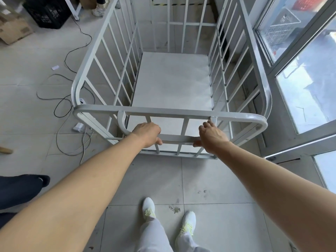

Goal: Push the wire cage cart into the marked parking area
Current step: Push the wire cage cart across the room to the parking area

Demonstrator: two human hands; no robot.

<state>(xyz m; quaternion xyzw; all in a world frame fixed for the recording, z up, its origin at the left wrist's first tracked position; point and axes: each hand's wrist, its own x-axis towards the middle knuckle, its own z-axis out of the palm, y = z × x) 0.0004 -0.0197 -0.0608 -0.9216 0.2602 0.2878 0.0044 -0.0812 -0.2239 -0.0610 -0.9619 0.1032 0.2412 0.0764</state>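
The pale tiled floor point(209, 179) carries the wire cage cart point(163, 110) at its right side. Black cables point(60, 106) (loosely tangled) trail left, with a cardboard box point(14, 31) and a black crate point(49, 13) far left.

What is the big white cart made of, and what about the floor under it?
The cart looks like metal tubing painted glossy off-white: light glints on its curved corners, and its joints look welded. Its bottom panel looks matte; metal or board, I cannot tell. The floor looks like pale glazed tile, with straight grout lines and scuff marks.
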